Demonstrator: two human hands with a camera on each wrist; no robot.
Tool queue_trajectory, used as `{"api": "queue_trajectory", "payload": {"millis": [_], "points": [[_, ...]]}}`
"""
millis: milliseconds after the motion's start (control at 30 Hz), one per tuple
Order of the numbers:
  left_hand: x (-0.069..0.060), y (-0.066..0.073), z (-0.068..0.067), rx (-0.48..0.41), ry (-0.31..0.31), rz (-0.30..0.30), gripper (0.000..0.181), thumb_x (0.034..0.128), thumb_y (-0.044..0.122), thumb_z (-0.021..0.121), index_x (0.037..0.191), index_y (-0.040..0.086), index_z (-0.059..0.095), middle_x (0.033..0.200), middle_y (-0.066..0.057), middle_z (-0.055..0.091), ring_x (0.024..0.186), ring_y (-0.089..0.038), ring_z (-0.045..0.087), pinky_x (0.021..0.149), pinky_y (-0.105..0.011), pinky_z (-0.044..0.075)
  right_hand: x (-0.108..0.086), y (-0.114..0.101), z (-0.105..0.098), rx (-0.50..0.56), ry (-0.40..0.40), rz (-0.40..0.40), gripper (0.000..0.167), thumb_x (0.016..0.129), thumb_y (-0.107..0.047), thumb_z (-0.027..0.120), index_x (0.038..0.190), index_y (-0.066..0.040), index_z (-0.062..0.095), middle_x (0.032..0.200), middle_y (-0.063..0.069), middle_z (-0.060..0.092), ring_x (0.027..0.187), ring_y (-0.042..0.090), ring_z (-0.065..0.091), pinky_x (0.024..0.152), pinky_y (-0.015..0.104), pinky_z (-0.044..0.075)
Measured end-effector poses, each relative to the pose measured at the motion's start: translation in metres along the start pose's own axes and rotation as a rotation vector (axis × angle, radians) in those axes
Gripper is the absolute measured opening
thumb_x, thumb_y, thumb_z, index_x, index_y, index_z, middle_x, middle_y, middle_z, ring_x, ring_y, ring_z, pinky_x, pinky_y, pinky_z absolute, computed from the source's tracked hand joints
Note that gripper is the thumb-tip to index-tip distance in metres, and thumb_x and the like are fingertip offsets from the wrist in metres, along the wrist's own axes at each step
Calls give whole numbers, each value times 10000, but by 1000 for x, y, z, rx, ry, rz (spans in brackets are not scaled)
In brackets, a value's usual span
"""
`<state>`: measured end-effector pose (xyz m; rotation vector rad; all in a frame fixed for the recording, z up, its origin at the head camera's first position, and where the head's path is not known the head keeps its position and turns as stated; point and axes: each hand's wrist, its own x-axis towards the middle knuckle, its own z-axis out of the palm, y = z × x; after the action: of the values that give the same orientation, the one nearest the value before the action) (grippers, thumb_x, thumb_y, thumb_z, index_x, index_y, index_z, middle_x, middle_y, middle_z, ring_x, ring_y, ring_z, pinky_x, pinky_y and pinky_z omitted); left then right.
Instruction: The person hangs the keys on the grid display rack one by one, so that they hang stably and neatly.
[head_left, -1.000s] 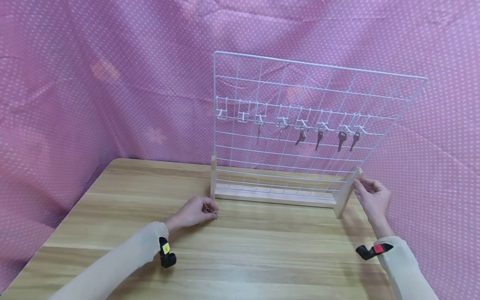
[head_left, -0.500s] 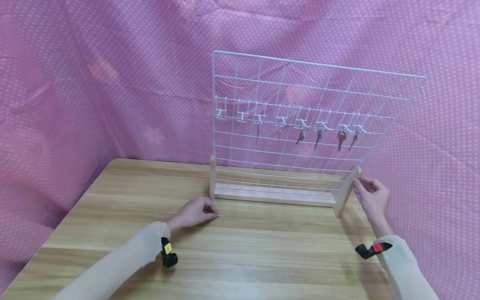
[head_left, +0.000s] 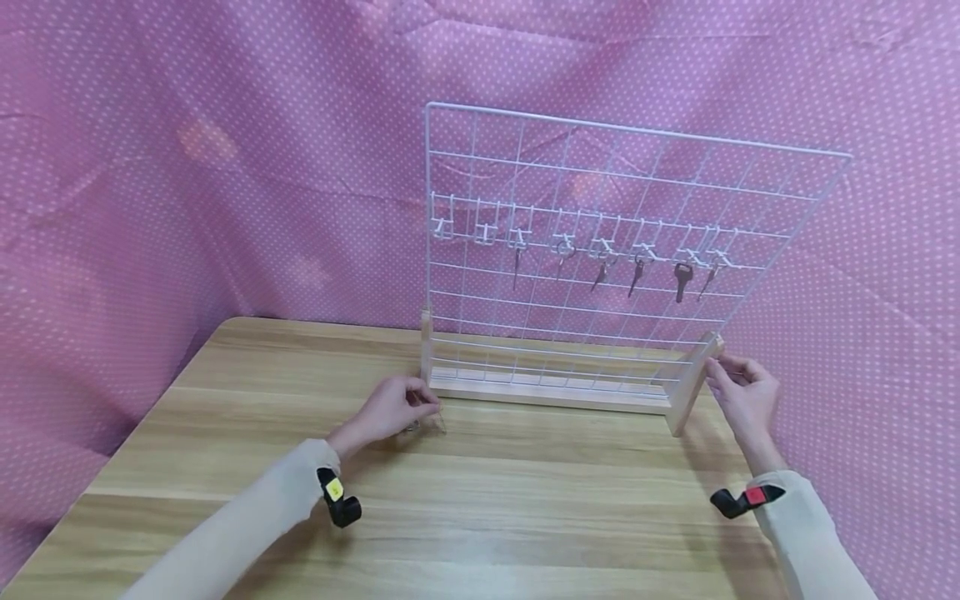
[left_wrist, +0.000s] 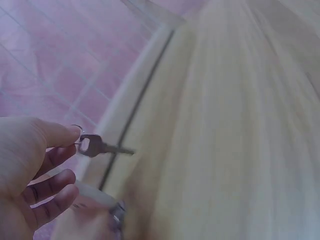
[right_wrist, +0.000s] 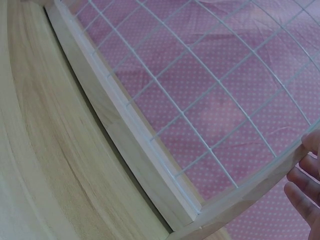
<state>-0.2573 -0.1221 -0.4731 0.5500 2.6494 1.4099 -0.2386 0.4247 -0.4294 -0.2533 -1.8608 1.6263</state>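
Observation:
Between thumb and index finger my left hand (head_left: pixel 393 408) pinches a key ring, and its key (left_wrist: pixel 95 145) sticks out just above the table. Just below that hand lies another small metal thing (left_wrist: pixel 117 215), blurred, perhaps a second key. A white wire grid rack (head_left: pixel 577 308) stands upright in a wooden base (head_left: pixel 551 395); my left hand is in front of its left foot. Keys (head_left: pixel 683 282) hang from several of its white hooks (head_left: pixel 603 247), while the two leftmost hooks (head_left: pixel 485 233) carry none. At the right end my right hand (head_left: pixel 750 400) grips the wooden side support (head_left: pixel 693 385).
The wooden table (head_left: pixel 465 517) extends in front of the rack and to its left. A pink dotted cloth (head_left: pixel 300 167) hangs close behind the rack and along both sides. Each wrist wears a small black camera (head_left: pixel 341 500).
My left hand has risen slightly off the tabletop, and a key now shows dangling from its fingertips. My right hand stays on the side support.

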Motion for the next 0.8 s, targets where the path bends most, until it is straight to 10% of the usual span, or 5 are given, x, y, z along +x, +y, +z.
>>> {"api": "queue_trajectory", "payload": {"millis": [467,800], "points": [[18,70,-28,-82,239,36,175,958,244,783,1055,99,774,985,-82,767,817,-145,617,694,-189,511,2,0,-2,-17,-5,26,101,912,21,773,1001,-16,742,753,-163,740,638,-36,714,611,117,592],[24,121,-41,-271,377,169,191,962,255,786,1039,80,777,913,-40,752,729,-167,646,628,-190,555,2,-2,-2,-54,-9,41,97,920,-5,777,986,-69,746,746,-179,729,636,-35,713,609,109,588]]}}
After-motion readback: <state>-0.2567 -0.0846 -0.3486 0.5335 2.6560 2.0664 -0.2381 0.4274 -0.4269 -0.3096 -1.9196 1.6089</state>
